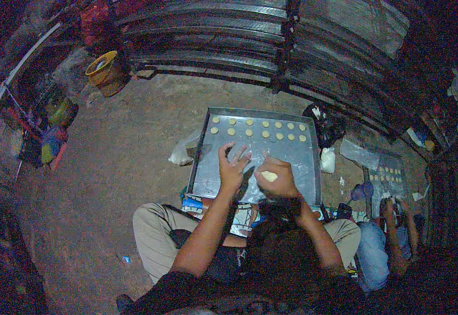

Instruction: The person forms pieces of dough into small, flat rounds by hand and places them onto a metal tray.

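Observation:
A wide metal tray (203,170) with a raised rim lies in front of me, its surface dusted with white powder. Two rows of small pale dough rounds (265,134) sit along its far side. Closed around a larger lump of pale dough (269,176) is my right hand (283,177), over the tray's near right part. The dough pokes out at the top of the fist. My left hand (232,168) hovers or rests left of it, fingers spread and curved with nothing visible in them. Whether its fingertips touch the tray, I cannot tell.
A clear plastic bag (183,151) lies left of the tray; a white bag (327,160) and a black bag (327,128) lie right. Farther right, another person's hands (391,210) are near a second tray (386,181) with dough rounds. A yellow bucket (107,76) stands far left.

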The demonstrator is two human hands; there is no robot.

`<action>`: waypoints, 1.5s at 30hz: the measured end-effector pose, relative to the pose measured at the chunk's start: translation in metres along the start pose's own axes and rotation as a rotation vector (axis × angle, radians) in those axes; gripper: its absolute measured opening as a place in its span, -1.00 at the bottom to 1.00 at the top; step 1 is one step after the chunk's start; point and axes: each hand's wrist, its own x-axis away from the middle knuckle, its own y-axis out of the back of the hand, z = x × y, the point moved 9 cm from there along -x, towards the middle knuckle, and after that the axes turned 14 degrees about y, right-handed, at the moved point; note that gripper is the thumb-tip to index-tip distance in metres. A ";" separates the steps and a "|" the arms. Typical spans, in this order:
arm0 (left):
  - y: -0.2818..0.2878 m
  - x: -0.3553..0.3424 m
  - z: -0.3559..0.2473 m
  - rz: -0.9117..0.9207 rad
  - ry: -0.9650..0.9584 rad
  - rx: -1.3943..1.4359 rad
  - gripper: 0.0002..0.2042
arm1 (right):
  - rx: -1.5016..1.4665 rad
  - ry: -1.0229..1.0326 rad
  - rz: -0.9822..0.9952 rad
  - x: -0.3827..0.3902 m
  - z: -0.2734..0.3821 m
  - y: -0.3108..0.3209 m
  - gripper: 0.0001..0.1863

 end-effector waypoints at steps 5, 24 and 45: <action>-0.003 0.003 -0.001 0.028 -0.054 0.049 -0.40 | -0.038 0.044 0.098 -0.003 0.011 -0.014 -0.84; -0.010 0.000 0.002 0.132 -0.067 -0.054 -0.38 | 0.027 0.008 0.138 -0.002 0.008 -0.013 -0.83; -0.006 0.006 0.009 0.058 -0.151 -0.051 -0.38 | -0.038 0.087 0.084 0.003 0.012 -0.032 -0.76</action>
